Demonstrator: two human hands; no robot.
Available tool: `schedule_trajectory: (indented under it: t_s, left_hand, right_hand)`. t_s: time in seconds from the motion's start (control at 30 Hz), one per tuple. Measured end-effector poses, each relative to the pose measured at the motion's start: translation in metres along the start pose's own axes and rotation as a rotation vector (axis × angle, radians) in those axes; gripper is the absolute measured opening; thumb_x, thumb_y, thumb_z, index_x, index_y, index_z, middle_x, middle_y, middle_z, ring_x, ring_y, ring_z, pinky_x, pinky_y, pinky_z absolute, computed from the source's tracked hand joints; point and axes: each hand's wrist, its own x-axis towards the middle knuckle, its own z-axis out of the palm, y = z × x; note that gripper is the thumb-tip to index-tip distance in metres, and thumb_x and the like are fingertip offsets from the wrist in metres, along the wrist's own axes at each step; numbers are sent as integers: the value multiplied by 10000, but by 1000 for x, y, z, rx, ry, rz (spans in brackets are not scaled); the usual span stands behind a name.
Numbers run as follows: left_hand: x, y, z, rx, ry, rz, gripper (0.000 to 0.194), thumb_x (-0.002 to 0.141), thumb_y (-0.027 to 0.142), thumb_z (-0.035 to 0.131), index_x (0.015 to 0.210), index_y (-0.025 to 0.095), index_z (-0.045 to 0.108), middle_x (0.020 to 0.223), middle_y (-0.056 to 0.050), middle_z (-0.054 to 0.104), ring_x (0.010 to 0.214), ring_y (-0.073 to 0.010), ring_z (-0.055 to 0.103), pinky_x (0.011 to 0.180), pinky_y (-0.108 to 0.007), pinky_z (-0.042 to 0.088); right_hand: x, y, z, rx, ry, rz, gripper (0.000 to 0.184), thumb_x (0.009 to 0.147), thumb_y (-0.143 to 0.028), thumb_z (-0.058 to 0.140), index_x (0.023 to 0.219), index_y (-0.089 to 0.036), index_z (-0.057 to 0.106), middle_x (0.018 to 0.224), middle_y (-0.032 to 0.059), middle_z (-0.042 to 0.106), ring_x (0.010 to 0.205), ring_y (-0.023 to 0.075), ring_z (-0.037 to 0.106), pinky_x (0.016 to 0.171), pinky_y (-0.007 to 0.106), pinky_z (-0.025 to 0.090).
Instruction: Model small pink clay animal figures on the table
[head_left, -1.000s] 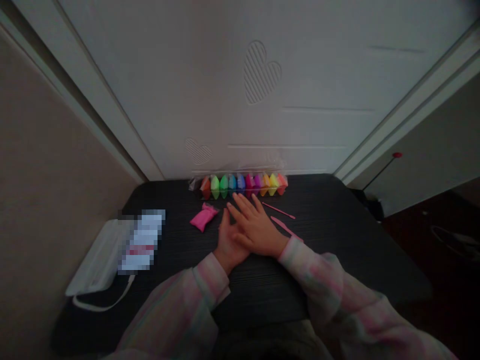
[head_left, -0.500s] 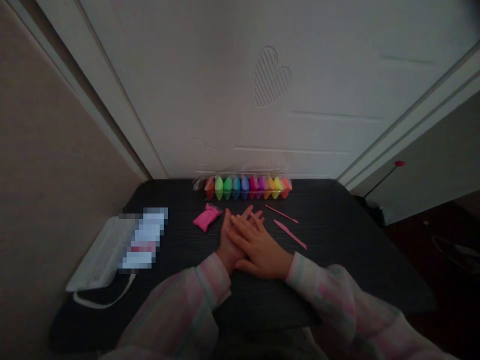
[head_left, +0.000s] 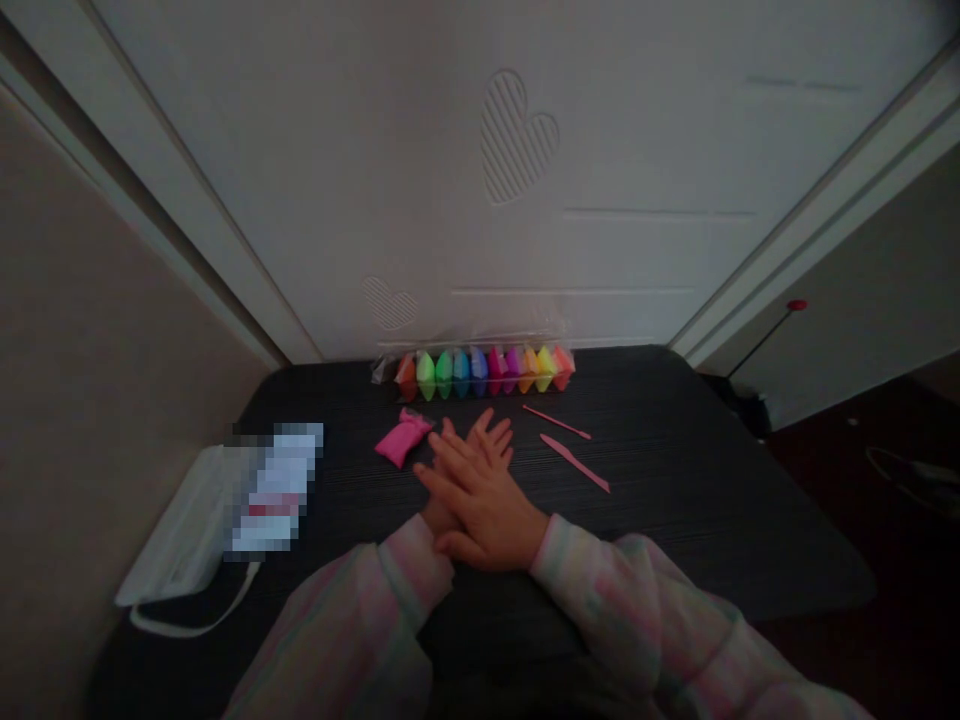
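Right hand [head_left: 491, 515]: is lying spread over the left hand [head_left: 439, 515], itself spread; palms appear to be pressing, anything between them hidden. Parting them would be calling for lifting the upper hand.
Pink packet [head_left: 403, 440]: is resting at 10 o'clock.
Coloured packets [head_left: 480, 372]: are lining 12.
Pink stick [head_left: 557, 422], pink knife [head_left: 574, 463]: are lying toward 2.
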Motion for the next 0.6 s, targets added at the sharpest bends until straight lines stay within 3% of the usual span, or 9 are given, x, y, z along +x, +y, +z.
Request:
schedule_trajectory:
  t_s: [0.07, 0.17, 0.3, 0.37, 0.47, 0.6]
  left_hand:
    - [-2, -8, 3, 30, -35, 36, 474, 883, 349, 247, 847, 203, 697, 907, -69, 687, 999, -164, 579, 794, -265, 459]
    - [-5, -15, 3, 25, -128, -19, 533, 877, 380, 231, 823, 112, 689, 839, -99, 683, 854, -165, 619, 695, -232, 478]
    - [-3, -17, -3, -23, -83, -137, 208, 837, 239, 453, 834, 160, 645, 811, -35, 661, 715, -119, 606, 714, -240, 473]
    - [-1, -17, -7, 16, -21, -126, 113, 792, 145, 515, 782, 146, 628, 756, -18, 635, 661, -92, 580, 701, -222, 471]
    - [2, -15, -11, 38, 7, -101, 82, 776, 139, 537, 728, 128, 603, 630, 8, 576, 580, -71, 541, 601, -185, 454]
    - [6, -8, -16, 56, 6, -119, 126, 785, 209, 531, 691, 132, 566, 470, 60, 433, 387, -37, 384, 387, -144, 291]
  right_hand:
    - [3, -1, -4, -15, 73, 68, 626, 846, -556, 272, 1352, -187, 289, 1446, 132, 246, 1354, 261, 127, 1069, 520, 69]
    - [4, 16, -9, -99, 199, 337, 566, 859, -481, 287, 1329, -169, 331, 1433, 148, 262, 1339, 267, 178, 1060, 536, 67]
    - [-2, 38, -9, -166, 284, 595, 469, 871, -370, 318, 1267, -137, 409, 1381, 160, 341, 1313, 276, 237, 1049, 552, 101]
    - [-3, 42, -6, -134, 347, 626, 439, 880, -348, 307, 1244, -131, 422, 1348, 156, 380, 1296, 261, 269, 1049, 538, 140]
    - [-3, 41, -1, -65, 461, 601, 397, 888, -322, 304, 1215, -137, 433, 1315, 148, 408, 1276, 244, 299, 1041, 524, 196]
    - [-9, 35, -9, -4, 577, 504, 374, 869, -289, 380, 1207, -140, 439, 1292, 156, 407, 1229, 249, 353, 988, 479, 323]
